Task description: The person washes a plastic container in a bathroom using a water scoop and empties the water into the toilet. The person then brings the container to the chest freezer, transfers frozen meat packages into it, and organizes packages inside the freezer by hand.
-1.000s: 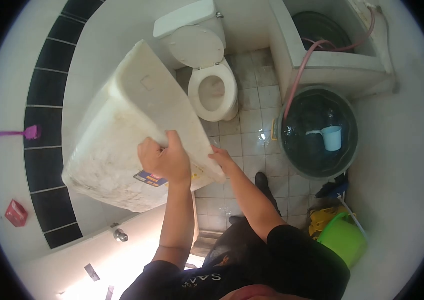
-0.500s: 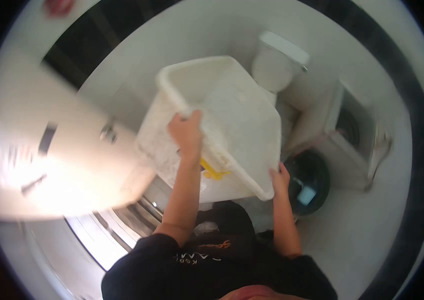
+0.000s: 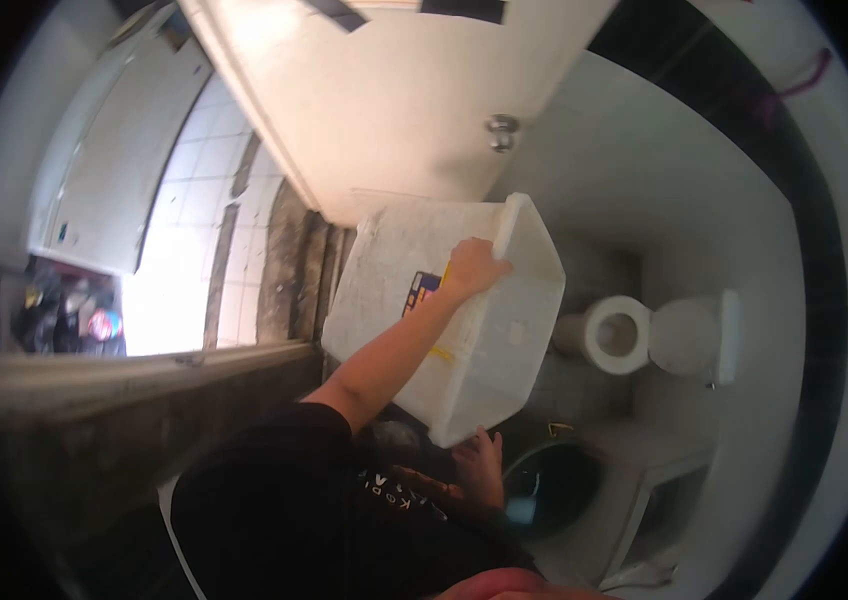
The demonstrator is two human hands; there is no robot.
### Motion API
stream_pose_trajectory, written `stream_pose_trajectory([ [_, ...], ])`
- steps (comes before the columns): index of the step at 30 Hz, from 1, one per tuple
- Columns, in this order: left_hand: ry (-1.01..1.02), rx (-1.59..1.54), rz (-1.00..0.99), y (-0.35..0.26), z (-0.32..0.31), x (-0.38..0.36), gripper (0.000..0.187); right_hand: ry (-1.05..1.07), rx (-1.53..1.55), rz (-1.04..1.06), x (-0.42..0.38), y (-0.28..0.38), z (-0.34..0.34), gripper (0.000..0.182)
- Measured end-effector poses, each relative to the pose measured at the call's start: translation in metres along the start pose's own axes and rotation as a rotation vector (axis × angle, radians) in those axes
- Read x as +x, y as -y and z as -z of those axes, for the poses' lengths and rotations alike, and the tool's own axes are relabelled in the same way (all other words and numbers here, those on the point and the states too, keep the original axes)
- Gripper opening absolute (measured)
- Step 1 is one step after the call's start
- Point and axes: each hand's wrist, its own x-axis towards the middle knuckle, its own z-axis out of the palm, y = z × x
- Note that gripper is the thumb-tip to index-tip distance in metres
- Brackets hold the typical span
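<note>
A large white plastic tub (image 3: pixel 394 240) is tilted on its side in front of me, its opening facing right toward the toilet. My left hand (image 3: pixel 476 268) grips the rim on its long side, fingers wrapped over the edge. At the lower corner of the rim, my right hand (image 3: pixel 481 462) touches the tub with its fingers somewhat apart. A dark label (image 3: pixel 420 292) and yellow marks show on the tub's outer side, partly behind my left forearm.
A white door (image 3: pixel 394 90) with a round knob (image 3: pixel 501 132) stands beyond the tub. On the right are a toilet (image 3: pixel 616 335), a dark round basin (image 3: pixel 552 490) and a white framed object (image 3: pixel 659 520). A doorway with a tiled floor (image 3: pixel 234 240) lies left.
The view has turned left toward the doorway. The tub has turned with my hands, its opening now facing right. My right hand's fingers have loosened at the rim.
</note>
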Motion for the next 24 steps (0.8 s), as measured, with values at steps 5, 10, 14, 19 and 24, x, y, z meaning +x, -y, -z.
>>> stream_pose_trajectory([
  [5,-0.103,0.144,0.033,0.103,0.079,0.03,0.043,-0.06,-0.075,0.173,0.053,0.009,0.014,0.088],
  [10,-0.22,0.317,0.113,0.123,0.13,0.013,0.045,-0.25,-0.117,0.213,0.075,0.056,0.088,0.082],
  [14,-0.294,0.344,0.138,0.16,0.195,0.009,0.044,-0.251,-0.184,0.246,0.101,0.102,0.075,0.08],
  [19,-0.309,0.349,0.28,0.213,0.311,0.016,0.044,-0.215,-0.184,0.445,0.124,0.142,0.003,0.08],
  [24,-0.232,0.389,0.388,0.265,0.426,0.01,0.043,-0.159,-0.282,0.391,0.141,0.159,-0.093,0.078],
])
